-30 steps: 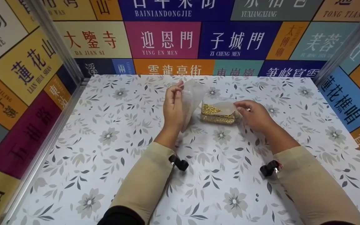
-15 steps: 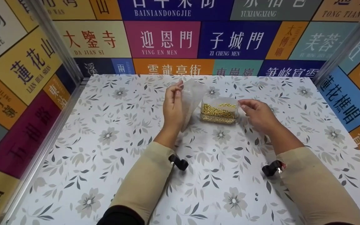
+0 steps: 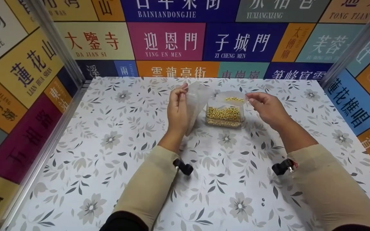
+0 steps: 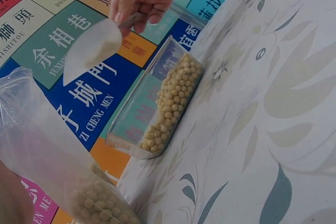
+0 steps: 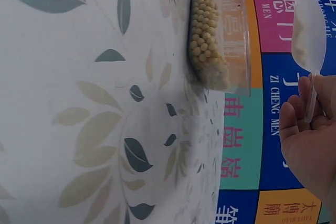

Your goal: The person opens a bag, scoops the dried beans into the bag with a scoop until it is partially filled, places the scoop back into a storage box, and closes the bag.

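Translucent scoop (image 4: 89, 53), bearing a few soybeans (image 3: 234, 99), extends from the right hand (image 3: 268, 109), whose thumb and fingers pinch its handle (image 5: 311, 103), above a clear container (image 4: 128, 124) of soybeans. Just beside that, the left hand (image 3: 177, 110), fingers bent, holds a translucent bag (image 3: 198, 98) containing more.

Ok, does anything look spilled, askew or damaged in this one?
Nothing stands out. The box sits flat on the table, beans heaped inside; the right hand holds the scoop, the left hand the bag. No spilled beans show, though small cracks would be hard to see.
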`<control>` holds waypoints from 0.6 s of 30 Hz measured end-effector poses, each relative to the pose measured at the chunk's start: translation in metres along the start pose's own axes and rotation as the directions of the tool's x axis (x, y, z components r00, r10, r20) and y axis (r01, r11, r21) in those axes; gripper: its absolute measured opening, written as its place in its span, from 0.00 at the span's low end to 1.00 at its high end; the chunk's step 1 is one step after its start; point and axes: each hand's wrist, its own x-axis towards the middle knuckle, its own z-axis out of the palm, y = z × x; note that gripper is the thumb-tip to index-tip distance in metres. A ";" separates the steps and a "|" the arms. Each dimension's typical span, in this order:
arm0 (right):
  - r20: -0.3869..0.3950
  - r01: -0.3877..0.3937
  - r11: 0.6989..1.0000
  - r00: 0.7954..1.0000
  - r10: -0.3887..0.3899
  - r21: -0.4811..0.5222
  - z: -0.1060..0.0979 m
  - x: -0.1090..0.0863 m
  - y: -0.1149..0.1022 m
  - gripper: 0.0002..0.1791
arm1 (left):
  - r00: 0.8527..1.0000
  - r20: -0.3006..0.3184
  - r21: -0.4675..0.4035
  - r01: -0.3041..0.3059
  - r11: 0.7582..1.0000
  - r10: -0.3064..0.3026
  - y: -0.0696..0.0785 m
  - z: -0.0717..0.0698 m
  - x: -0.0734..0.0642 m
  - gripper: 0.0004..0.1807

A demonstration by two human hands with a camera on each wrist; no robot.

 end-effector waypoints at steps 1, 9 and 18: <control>-0.001 0.004 1.000 1.000 -0.004 0.003 -0.002 0.000 -0.003 0.27 | 1.000 0.001 0.000 0.001 1.000 -0.001 0.000 0.000 0.000 0.09; -0.007 0.023 0.999 1.000 -0.023 -0.027 -0.013 0.003 -0.035 0.27 | 1.000 -0.003 -0.006 0.015 1.000 -0.015 -0.001 -0.001 -0.001 0.09; -0.003 0.084 0.994 0.996 -0.085 -0.071 -0.015 0.003 -0.072 0.24 | 1.000 -0.002 -0.020 -0.004 1.000 0.004 -0.002 0.000 0.000 0.10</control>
